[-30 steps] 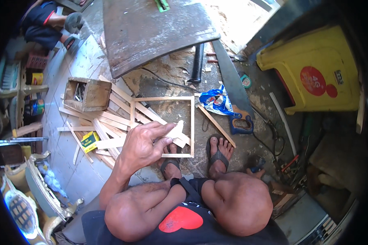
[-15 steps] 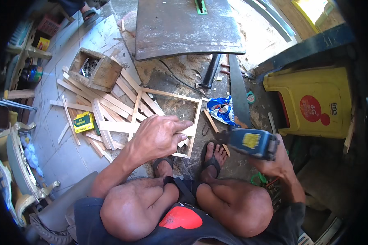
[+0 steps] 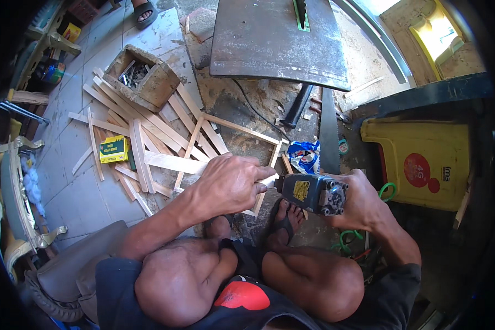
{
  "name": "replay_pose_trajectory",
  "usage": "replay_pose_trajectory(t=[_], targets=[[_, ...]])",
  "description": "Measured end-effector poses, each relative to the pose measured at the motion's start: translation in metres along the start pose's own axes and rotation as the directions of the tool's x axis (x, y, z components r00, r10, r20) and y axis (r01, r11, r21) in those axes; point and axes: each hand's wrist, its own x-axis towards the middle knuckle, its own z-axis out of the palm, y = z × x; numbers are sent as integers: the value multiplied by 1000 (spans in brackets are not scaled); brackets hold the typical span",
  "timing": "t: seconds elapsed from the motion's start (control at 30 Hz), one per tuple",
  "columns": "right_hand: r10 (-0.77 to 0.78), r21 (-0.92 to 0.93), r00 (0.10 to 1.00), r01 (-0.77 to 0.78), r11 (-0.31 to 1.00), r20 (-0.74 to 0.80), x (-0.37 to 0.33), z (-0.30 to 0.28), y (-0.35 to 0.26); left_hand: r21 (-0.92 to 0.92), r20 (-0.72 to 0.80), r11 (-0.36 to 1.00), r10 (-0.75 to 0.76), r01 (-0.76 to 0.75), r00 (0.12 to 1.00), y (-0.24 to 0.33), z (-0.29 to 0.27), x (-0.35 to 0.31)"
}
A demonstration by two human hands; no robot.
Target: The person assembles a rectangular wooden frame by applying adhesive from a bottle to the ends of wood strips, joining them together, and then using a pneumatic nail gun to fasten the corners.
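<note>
Closest to the viewer, a dark shirt with a red heart [image 3: 242, 295] shows between two bent bare knees [image 3: 173, 280]. Just beyond them, both hands meet over the floor. The left hand [image 3: 225, 184] comes in from the left, its fingers pinched narrow on a flat, pale wooden strip [image 3: 173, 163] that runs out leftward behind the knuckles; the other end pokes out past the fingertips. The right hand [image 3: 360, 201] is wrapped around a blue-grey power tool [image 3: 308, 192], its nose aimed left at that end. Whether nose and wood actually touch, I cannot tell.

The step in hand seems to be lining up the tool with the strip; the next move probably calls for a steady pinch, with fingertips kept clear of the nose.

Below the hands, a slim rectangular wooden frame [image 3: 239, 128] lies on the floor, partly hidden by the left arm and hand. To its left is a heap of loose strips [image 3: 148, 132], with a small yellow-and-green box [image 3: 114, 149] on it. Further off are a rough wooden box of metal bits [image 3: 159, 88], a blue packet [image 3: 304, 157], a handsaw [image 3: 329, 132] and a yellow stool [image 3: 423, 165]. Farthest away stand a dark bench [image 3: 258, 44] and another person's sandalled foot [image 3: 144, 14].
</note>
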Motion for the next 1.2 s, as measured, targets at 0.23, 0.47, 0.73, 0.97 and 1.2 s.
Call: replay_pose_trajectory(t=[0.23, 0.47, 0.73, 0.97, 1.2], targets=[[18, -18, 1000, -17, 1000, 1, 3, -4, -6, -29, -19, 1000, 12, -12, 1000, -3, 2, 1], [15, -35, 1000, -14, 999, 26, 8, -5, -6, -13, -23, 1000, 16, -16, 1000, -6, 3, 0], [66, -118, 997, -62, 991, 30, 3, -4, -12, -28, -5, 999, 29, -29, 1000, -3, 0, 1], [79, -103, 995, -73, 992, 56, 2, -4, -10, 11, 27, 999, 34, -35, 999, -1, -3, 1], [29, -3, 999, -29, 1000, -19, -4, 3, 0, 26, 26, 999, 27, -28, 999, -7, -1, 0]])
